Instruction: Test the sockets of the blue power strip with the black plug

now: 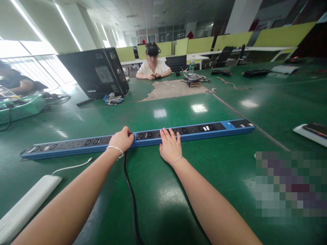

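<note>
A long blue power strip [196, 133] with black socket panels lies across the green table, its right end slightly farther off. Near its middle, my left hand [122, 139] is closed on it, fingers curled over the far side. To the right of that, my right hand [170, 144] rests on the strip with its fingers stretched over the sockets and the thumb by the near edge. From under the strip beside my left hand, a black cable [131, 190] runs down toward me. The undersides of both hands are hidden.
A white bar-shaped power strip [30, 207] with a thin white cable lies at the left. Farther back stand a black computer case [102, 73], gloves [113, 99] and a green basket [25, 109]. A person [153, 66] sits opposite; another is at the far left.
</note>
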`<action>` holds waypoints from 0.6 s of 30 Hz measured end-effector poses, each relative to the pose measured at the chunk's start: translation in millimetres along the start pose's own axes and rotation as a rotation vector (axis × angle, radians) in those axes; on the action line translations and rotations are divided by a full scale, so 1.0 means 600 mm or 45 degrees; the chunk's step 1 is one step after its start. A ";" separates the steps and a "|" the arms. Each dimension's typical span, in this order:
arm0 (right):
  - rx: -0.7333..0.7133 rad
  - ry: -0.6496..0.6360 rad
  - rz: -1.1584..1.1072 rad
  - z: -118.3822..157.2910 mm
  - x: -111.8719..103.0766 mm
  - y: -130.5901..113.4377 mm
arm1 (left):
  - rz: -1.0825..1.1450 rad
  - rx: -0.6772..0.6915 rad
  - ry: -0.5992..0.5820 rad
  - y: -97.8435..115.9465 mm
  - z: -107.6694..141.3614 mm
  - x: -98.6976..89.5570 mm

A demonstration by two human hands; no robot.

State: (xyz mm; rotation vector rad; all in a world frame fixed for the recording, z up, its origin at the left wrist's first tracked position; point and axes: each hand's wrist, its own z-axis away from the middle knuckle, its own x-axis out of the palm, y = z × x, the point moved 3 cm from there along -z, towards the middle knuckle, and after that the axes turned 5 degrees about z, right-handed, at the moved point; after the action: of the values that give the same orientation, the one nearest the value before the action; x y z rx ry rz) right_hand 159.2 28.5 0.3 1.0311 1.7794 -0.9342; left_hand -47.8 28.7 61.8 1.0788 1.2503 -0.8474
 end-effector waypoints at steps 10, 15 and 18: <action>-0.007 0.002 0.007 -0.001 -0.001 -0.001 | 0.031 -0.013 -0.003 -0.002 -0.006 0.000; -0.002 -0.006 0.020 0.000 0.001 0.000 | 0.179 0.011 0.035 -0.024 0.011 0.009; 0.007 0.023 0.014 0.000 -0.001 -0.001 | 0.131 0.163 0.192 -0.049 0.018 0.023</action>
State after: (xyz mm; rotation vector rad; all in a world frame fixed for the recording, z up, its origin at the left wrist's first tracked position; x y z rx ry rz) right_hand 159.0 28.4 1.0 1.0544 1.7853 -0.9264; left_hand -70.0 10.6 43.2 1.3189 1.2666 -0.7870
